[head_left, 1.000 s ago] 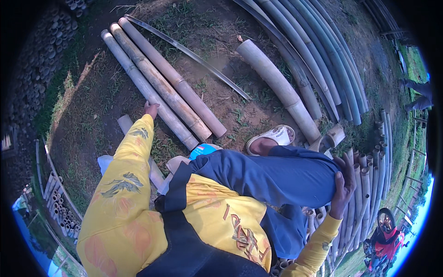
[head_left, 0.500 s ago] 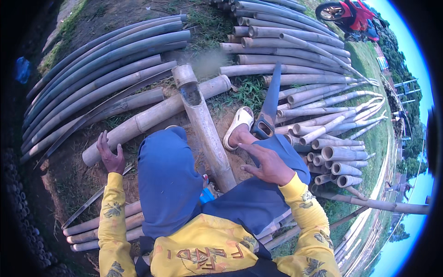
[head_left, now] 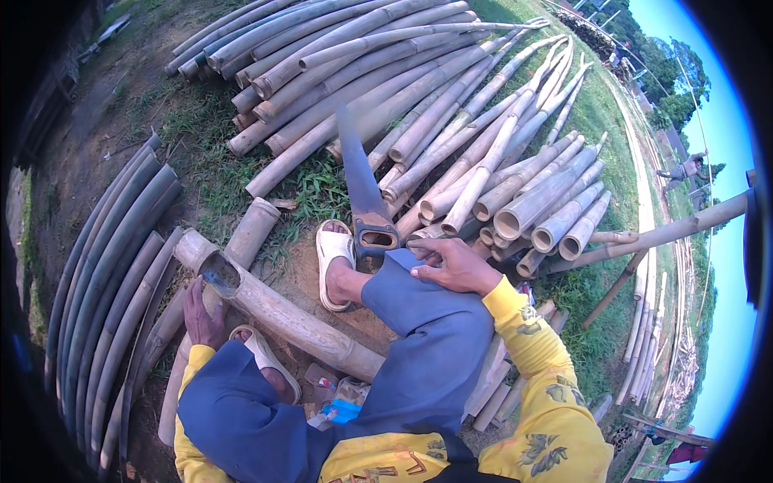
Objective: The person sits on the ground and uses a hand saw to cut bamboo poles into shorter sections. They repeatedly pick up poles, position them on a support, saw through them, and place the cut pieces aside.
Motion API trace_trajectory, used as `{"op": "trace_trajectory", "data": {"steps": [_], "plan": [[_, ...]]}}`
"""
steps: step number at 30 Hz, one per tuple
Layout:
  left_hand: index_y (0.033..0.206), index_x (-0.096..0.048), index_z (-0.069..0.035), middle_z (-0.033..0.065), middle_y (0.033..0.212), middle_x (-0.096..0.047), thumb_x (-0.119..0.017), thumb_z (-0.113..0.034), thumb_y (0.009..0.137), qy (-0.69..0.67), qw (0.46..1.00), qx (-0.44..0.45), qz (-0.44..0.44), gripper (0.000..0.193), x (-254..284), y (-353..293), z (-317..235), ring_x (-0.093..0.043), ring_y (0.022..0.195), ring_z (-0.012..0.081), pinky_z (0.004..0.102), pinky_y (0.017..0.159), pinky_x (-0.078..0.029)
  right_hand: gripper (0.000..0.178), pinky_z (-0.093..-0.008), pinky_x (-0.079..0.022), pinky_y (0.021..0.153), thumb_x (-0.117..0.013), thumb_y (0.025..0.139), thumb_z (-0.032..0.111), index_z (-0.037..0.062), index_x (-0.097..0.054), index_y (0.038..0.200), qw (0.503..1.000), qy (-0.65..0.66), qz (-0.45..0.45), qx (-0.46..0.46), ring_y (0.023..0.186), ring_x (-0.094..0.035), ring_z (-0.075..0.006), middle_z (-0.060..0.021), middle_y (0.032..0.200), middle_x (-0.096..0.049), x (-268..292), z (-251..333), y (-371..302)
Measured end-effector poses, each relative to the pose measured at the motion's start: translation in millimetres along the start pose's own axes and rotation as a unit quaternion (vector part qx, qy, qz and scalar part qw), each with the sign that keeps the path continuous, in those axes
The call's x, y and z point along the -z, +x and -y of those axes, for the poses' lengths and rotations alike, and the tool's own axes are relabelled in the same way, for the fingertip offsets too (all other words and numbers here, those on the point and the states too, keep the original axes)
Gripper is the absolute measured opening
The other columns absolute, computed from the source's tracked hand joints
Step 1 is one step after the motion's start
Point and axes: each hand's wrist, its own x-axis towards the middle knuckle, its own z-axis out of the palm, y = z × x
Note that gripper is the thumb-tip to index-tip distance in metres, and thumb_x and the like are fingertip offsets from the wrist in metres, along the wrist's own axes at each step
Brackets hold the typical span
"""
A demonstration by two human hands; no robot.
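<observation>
Between the straight-fingered left hand (head_left: 204, 317) and the loosely curled right hand (head_left: 460, 266) lies the notched bamboo (head_left: 298, 315).

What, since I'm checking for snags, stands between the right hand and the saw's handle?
Nothing visible fully blocks the way. The right hand seems to rest on the right knee, whose trouser-covered edge borders the short gap to the handle. Bamboo ends lie beyond that gap.

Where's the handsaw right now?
Head view, just above centre: the handsaw has its handle between the right sandal and right hand, blade pointing toward the picture's top near the bamboo poles.
</observation>
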Motion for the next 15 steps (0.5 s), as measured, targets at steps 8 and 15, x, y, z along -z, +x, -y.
{"op": "trace_trajectory", "data": {"steps": [8, 15], "plan": [[0.155, -0.041, -0.005, 0.0235, 0.15, -0.048, -0.07, -0.007, 0.084, -0.002, 1.0, -0.005, -0.017, 0.076, -8.1, 4.9, -8.4, -0.046, 0.141, 0.0436, 0.051, 0.119, -0.037, 0.049, -0.0459, -0.055, 0.096, -0.073, 0.088, 0.025, -0.0045, -0.064, 0.126, 0.965, -0.148, -0.189, -0.108, 0.109, -0.07, -0.0424, -0.0277, 0.113, -0.072, 37.4, -65.2, 188.4], [0.155, -0.041, -0.004, 0.0238, 0.15, -0.048, -0.069, -0.008, 0.085, -0.021, 0.999, -0.003, -0.046, 0.075, -3.4, -5.5, 3.6, -0.046, 0.141, 0.0433, 0.0514, 0.118, -0.038, 0.058, -0.0492, -0.051, 0.105, -0.071, 0.088, 0.023, -0.0085, -0.052, 0.133, 0.904, -0.152, -0.234, -0.322, 0.121, -0.065, -0.0455, -0.0333, 0.125, -0.067, 48.0, -126.3, 246.1]]}}
